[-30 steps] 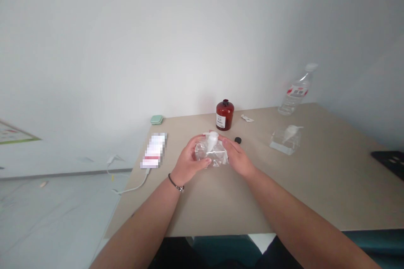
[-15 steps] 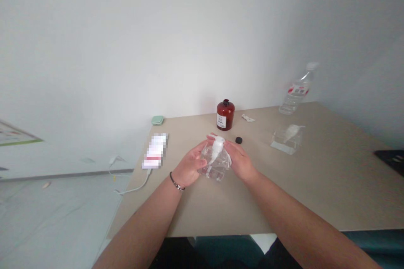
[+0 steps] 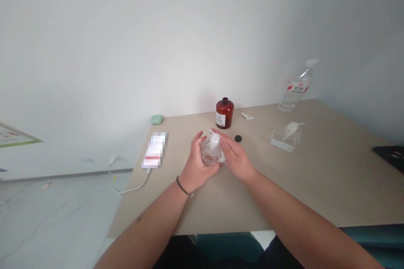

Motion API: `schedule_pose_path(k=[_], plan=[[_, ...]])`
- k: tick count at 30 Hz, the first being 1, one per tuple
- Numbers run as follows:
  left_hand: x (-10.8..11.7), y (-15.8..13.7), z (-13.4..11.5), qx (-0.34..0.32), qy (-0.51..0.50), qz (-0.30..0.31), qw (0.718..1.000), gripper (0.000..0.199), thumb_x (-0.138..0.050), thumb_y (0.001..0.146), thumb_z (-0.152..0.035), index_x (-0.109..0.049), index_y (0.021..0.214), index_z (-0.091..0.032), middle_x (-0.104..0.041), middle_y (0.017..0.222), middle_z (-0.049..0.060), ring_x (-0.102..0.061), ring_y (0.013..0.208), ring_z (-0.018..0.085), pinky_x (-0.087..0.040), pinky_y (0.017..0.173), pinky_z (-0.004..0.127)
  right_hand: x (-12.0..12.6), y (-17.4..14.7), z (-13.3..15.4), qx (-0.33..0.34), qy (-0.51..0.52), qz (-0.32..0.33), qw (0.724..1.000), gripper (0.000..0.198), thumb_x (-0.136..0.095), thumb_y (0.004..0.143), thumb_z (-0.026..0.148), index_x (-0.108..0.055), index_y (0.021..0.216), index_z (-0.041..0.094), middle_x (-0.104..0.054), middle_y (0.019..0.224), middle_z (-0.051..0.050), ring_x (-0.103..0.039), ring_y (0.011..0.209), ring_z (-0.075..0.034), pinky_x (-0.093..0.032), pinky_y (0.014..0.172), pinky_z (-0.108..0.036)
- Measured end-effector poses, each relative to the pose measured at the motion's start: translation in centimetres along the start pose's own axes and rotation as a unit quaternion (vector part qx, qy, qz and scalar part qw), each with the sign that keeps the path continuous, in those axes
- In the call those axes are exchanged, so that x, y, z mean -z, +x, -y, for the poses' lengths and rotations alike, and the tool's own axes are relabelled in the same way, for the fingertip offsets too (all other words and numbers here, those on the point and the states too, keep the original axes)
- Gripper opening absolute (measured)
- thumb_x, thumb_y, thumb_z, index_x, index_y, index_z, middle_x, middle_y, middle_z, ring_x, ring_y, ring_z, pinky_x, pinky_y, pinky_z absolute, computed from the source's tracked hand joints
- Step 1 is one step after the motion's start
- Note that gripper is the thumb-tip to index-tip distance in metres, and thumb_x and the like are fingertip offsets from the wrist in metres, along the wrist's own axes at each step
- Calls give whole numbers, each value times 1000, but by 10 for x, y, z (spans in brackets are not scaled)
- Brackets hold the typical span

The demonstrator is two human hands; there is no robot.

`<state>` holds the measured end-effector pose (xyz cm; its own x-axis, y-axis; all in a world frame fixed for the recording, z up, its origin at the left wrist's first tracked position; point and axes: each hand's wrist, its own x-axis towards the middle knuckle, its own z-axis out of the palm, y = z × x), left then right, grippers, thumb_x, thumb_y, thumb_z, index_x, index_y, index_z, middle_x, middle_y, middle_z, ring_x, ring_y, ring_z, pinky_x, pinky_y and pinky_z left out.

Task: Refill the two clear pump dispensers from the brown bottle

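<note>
A clear pump bottle with a white pump head is between my two hands above the table. My left hand wraps around the body, its thumb across the near side and its fingers on the far left. Against the right side and the pump head lies my right hand, closed about the top; its fingertips are partly hidden. Behind the hands stands an open amber bottle with a white label. A small black cap lies on the table just beyond my right hand.
A second clear pump bottle with a white pump is to the right. Behind it stands a water bottle. A phone on a white cable and a green case are at left. A crumpled white scrap lies near the wall.
The pump bottle has turned from lying tilted towards me to a more upright pose. My left hand has shifted its grip, bringing the thumb round the near side; my right hand stays at the pump.
</note>
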<state>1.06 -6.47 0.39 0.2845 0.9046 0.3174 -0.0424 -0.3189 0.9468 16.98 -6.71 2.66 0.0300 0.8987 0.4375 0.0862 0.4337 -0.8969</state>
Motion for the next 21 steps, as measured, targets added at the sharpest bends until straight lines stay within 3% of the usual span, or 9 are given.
schedule_pose_path(k=[2, 7, 12, 16, 21], plan=[[2, 0, 0, -16, 4, 5, 1000, 81, -87, 72, -27, -42, 139, -28, -11, 170, 15, -48, 141, 35, -53, 105, 46, 0, 1, 0, -53, 63, -6, 997, 47, -60, 93, 63, -76, 124, 32, -68, 140, -5, -59, 135, -30, -37, 122, -54], [12, 2, 3, -31, -26, 48, 998, 82, -91, 68, -25, -48, 138, -33, -11, 171, 12, -50, 140, 38, -53, 106, 55, -2, 4, 7, -160, 226, 3, 961, 39, -77, 80, 59, -81, 107, 31, -64, 144, -4, -55, 139, -32, -41, 119, -52], [16, 3, 7, -41, -32, 75, 996, 83, -89, 69, -25, -47, 139, -35, -9, 171, 11, -50, 140, 38, -54, 104, 56, -5, 4, 12, -200, 299, -10, 933, 38, -81, 77, 53, -81, 105, 28, -64, 146, -6, -56, 137, -30, -44, 116, -47], [12, 1, 5, -73, -42, 113, 990, 83, -87, 71, -25, -44, 142, -34, -11, 171, 11, -44, 145, 39, -50, 110, 55, -7, 4, 8, -228, 333, -18, 915, 42, -80, 79, 51, -80, 112, 25, -75, 128, -7, -69, 116, -27, -52, 104, -41], [6, 0, 2, -133, -67, 122, 981, 83, -88, 71, -28, -46, 142, -33, -19, 169, 10, -33, 153, 38, -43, 118, 52, -11, 3, 3, -227, 347, -16, 910, 42, -79, 76, 54, -81, 106, 26, -79, 115, -6, -72, 102, -24, -56, 92, -36]])
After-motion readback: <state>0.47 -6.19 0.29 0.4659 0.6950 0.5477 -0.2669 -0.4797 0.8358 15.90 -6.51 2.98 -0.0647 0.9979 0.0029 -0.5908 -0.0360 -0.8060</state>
